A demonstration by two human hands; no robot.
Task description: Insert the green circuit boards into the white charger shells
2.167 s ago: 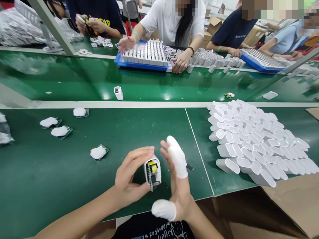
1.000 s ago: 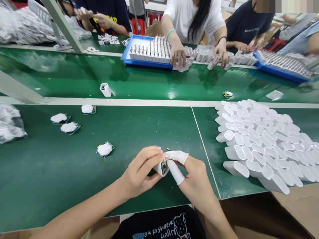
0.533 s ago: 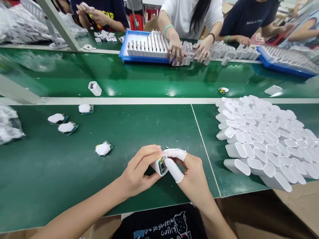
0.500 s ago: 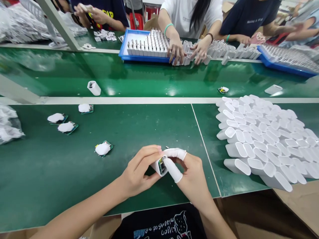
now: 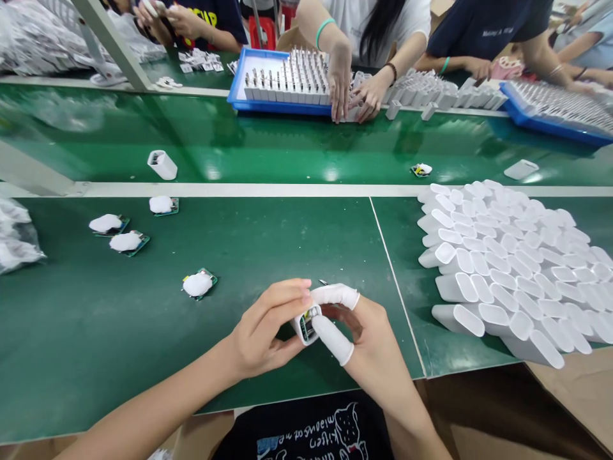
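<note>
My left hand (image 5: 268,326) is closed around a white plastic housing (image 5: 297,329), its open end facing right and toward me. Inside that end shows a circuit board (image 5: 307,324) with green and yellow parts. White finger cots cover the thumb and index finger of my right hand (image 5: 357,329). Those two fingertips are pinched at the housing's mouth, against the board; their exact contact is partly hidden. A small thin metallic piece (image 5: 324,282) shows just beyond my right index finger. Left of my hands lies a circuit board topped with a white pad (image 5: 197,284).
Several similar padded boards (image 5: 127,241) lie further left, near a clear plastic bag (image 5: 19,236). Many white housings (image 5: 502,275) are stacked at right. Beyond the white rail (image 5: 287,190), a green belt (image 5: 268,153) carries a housing (image 5: 163,165). Across it, co-workers handle parts beside a blue tray (image 5: 282,110).
My right thumb has shifted slightly downward at the housing's mouth, and the housing has tilted a little. Items on the green belt have moved left. The opposite co-worker's hands have come closer together.
</note>
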